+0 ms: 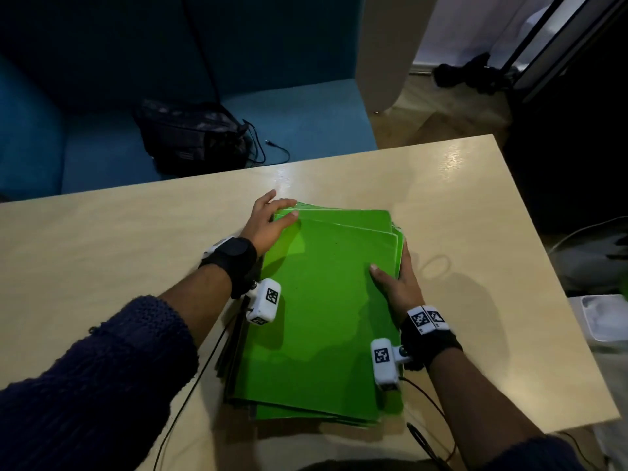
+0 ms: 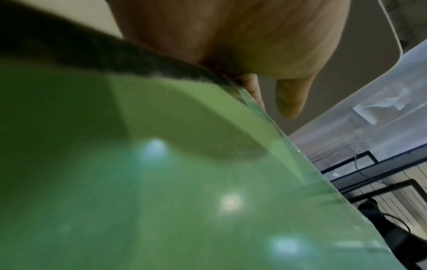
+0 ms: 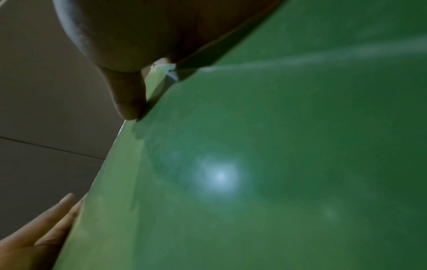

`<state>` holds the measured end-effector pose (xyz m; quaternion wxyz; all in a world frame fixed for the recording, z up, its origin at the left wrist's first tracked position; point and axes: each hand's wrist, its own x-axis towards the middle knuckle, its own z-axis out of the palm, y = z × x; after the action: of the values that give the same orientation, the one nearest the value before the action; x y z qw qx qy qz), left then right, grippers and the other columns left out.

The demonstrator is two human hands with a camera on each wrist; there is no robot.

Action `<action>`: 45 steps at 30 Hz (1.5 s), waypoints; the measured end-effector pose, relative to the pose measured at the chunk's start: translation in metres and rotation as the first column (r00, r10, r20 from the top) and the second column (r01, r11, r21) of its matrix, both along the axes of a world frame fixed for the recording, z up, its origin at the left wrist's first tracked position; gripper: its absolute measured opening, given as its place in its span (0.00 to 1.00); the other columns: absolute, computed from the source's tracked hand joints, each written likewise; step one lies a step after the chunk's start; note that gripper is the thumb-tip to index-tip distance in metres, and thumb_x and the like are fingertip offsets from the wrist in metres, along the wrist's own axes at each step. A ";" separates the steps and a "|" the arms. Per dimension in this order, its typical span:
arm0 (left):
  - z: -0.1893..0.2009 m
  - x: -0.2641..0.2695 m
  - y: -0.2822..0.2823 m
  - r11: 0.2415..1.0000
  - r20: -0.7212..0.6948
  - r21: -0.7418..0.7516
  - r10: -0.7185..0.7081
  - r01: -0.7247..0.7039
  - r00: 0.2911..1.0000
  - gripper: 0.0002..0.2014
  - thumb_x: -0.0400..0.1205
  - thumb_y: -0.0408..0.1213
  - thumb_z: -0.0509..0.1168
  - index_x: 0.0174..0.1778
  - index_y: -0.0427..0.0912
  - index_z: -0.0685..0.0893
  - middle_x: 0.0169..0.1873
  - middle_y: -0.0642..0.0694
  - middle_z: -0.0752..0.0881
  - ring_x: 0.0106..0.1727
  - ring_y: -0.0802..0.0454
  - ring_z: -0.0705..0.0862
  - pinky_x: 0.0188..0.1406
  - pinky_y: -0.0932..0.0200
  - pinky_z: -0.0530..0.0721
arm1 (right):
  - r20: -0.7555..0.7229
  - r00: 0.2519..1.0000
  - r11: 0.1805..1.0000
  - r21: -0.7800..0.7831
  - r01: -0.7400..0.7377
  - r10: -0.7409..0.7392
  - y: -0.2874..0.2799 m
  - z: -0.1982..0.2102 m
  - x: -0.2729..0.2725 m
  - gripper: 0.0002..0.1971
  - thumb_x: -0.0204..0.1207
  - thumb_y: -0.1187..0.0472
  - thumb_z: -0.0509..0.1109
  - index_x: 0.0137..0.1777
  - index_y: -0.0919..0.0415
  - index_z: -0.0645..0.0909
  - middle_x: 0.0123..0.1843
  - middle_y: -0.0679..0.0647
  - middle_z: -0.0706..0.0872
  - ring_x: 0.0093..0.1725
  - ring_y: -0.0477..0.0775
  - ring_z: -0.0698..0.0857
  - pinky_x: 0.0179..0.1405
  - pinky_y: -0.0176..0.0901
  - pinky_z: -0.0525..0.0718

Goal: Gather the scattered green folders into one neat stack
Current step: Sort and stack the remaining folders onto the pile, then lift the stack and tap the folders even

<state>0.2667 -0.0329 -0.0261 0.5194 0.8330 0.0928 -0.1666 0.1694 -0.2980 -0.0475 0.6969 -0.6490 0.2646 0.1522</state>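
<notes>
A stack of green folders (image 1: pixel 323 300) lies in the middle of the beige table (image 1: pixel 119 249), its sheets slightly fanned at the far and near ends. My left hand (image 1: pixel 268 219) rests with straight fingers against the stack's far left corner. My right hand (image 1: pixel 397 280) lies along the right edge, thumb flat on the top folder and fingers stretched beside the edge. The left wrist view is filled by the folder surface (image 2: pixel 161 182) below a fingertip (image 2: pixel 291 102). In the right wrist view the thumb (image 3: pixel 129 95) touches the folder (image 3: pixel 277 164), and my left hand (image 3: pixel 41 233) presses the opposite edge.
A black bag (image 1: pixel 193 137) sits on the blue sofa (image 1: pixel 306 124) beyond the table. A rubber band (image 1: pixel 435 265) lies right of the stack and a black pen (image 1: pixel 419 436) near the front edge. A translucent white bin (image 1: pixel 605 317) stands off the table's right side.
</notes>
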 end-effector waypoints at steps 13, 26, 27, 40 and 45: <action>0.000 0.005 0.030 0.864 -0.156 0.420 -0.233 0.278 0.960 0.29 0.80 0.62 0.63 0.77 0.59 0.71 0.80 0.52 0.65 0.81 0.42 0.62 0.81 0.47 0.61 | 0.069 0.969 0.940 -0.268 -0.210 0.236 0.017 0.002 0.009 0.49 0.76 0.51 0.76 0.85 0.34 0.43 0.88 0.46 0.54 0.82 0.52 0.61 0.75 0.49 0.63; -0.014 -0.052 0.064 0.944 -0.222 -0.042 0.310 -0.327 0.924 0.42 0.70 0.65 0.72 0.76 0.48 0.72 0.74 0.44 0.75 0.71 0.48 0.77 0.76 0.42 0.73 | -0.002 0.993 0.981 -0.150 -0.121 0.122 0.024 -0.011 0.019 0.37 0.62 0.50 0.85 0.70 0.55 0.74 0.57 0.53 0.89 0.54 0.56 0.89 0.50 0.53 0.89; -0.019 -0.065 0.066 0.940 -0.273 -0.078 0.301 -0.333 0.914 0.45 0.63 0.72 0.72 0.71 0.47 0.78 0.68 0.44 0.83 0.67 0.46 0.83 0.72 0.40 0.77 | 0.007 0.992 0.981 -0.151 -0.124 0.127 0.026 -0.010 0.018 0.34 0.64 0.52 0.85 0.69 0.56 0.76 0.57 0.54 0.89 0.53 0.56 0.90 0.50 0.54 0.90; 0.120 -0.106 0.076 0.780 0.230 -0.556 0.475 -0.287 0.849 0.26 0.55 0.60 0.83 0.47 0.55 0.92 0.44 0.55 0.93 0.47 0.56 0.91 0.51 0.55 0.89 | 0.612 0.758 0.974 -0.163 -0.160 0.227 0.062 0.139 0.038 0.35 0.66 0.73 0.82 0.66 0.61 0.64 0.56 0.50 0.81 0.51 0.35 0.88 0.43 0.35 0.88; 0.152 -0.135 0.088 0.843 0.480 -0.511 0.441 -0.167 0.759 0.19 0.63 0.63 0.78 0.49 0.71 0.88 0.43 0.72 0.89 0.47 0.73 0.87 0.47 0.71 0.85 | 0.782 0.571 0.968 -0.195 -0.158 0.250 0.075 0.167 0.036 0.45 0.59 0.42 0.84 0.65 0.68 0.65 0.61 0.44 0.78 0.61 0.27 0.80 0.60 0.28 0.79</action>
<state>0.1322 0.0548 0.1263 0.7161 0.6769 0.0278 0.1680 0.2050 -0.2229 0.1197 0.6842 -0.7090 -0.1455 -0.0897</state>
